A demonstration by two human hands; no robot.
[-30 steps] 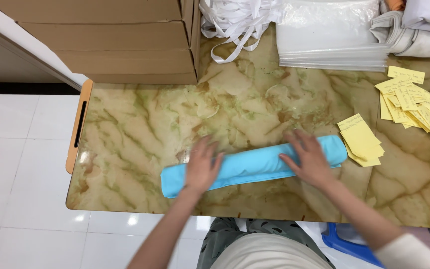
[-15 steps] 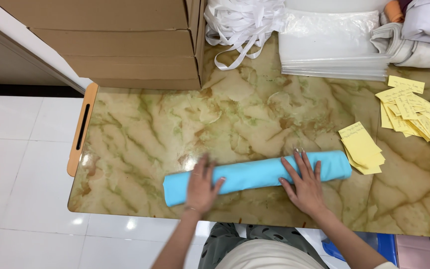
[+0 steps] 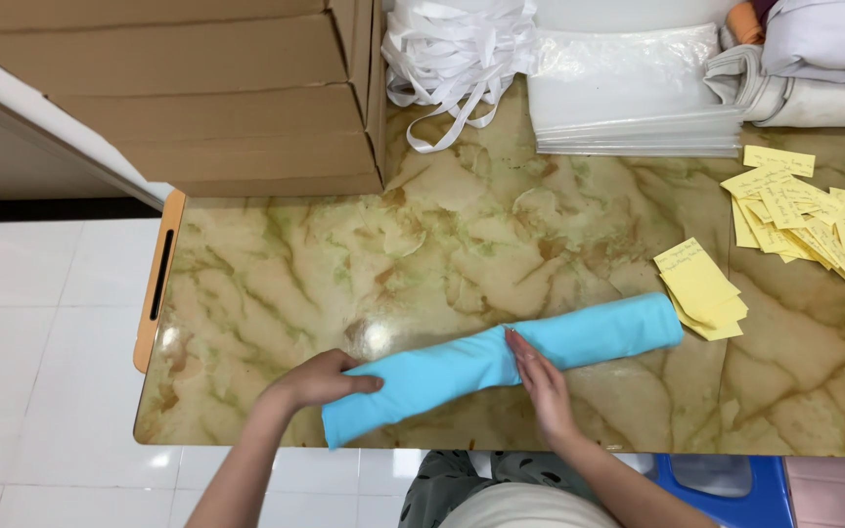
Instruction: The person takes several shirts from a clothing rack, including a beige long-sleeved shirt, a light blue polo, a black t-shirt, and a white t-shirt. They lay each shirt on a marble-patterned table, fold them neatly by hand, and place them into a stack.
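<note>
Blue roll lies slantwise near the table's front edge, its right end touching the yellow notes. Left hand cups over the roll's left end, right hand rests flat, fingers together, at its middle. Behind the roll there's plenty of bare marble up to the boxes.

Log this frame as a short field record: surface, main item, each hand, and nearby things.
surface: marbled tabletop
main item: rolled light-blue cloth, lying slantwise near the front edge
left hand: grips the roll's left end
right hand: flat, edge pressed on the roll's middle
nearby: yellow notes touching the roll's right end; cardboard boxes; white straps; clear bags
</note>
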